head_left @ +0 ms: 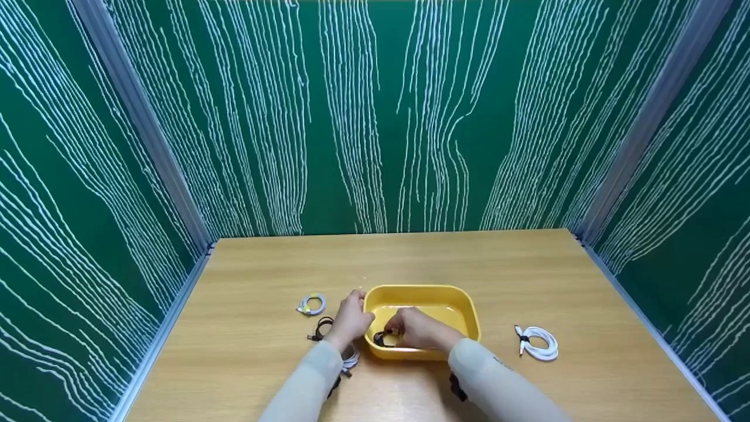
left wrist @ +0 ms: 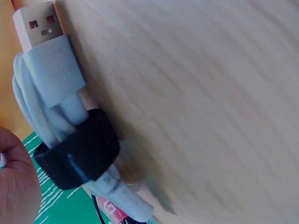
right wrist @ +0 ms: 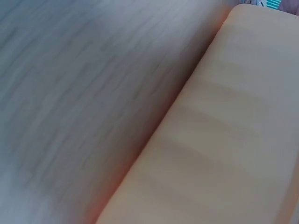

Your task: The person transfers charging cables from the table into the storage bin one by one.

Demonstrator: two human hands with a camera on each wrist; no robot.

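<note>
A yellow plastic bin (head_left: pixel 422 288) sits on the wooden table. My left hand (head_left: pixel 351 316) grips its left rim, thumb on the inner side. Reaching down inside the bin, my right hand (head_left: pixel 415 328) pinches a coiled black cable (head_left: pixel 379 339) near the left end. Under my left wrist lies a bundled white USB cable (head_left: pixel 351 357); the left wrist view shows its metal plug (left wrist: pixel 42 25) and black strap (left wrist: pixel 79 149) close up. The bin's outer wall (right wrist: pixel 224 121) fills much of the right wrist view, which does not show the right hand's grip.
Left of the bin are a coiled light cable with yellow ties (head_left: pixel 312 303) and a small black cable (head_left: pixel 323 326), partly behind the left hand. A white cable coil (head_left: pixel 542 344) with a black tie lies to the right. Green walls (head_left: pixel 387 117) with white lines enclose the table.
</note>
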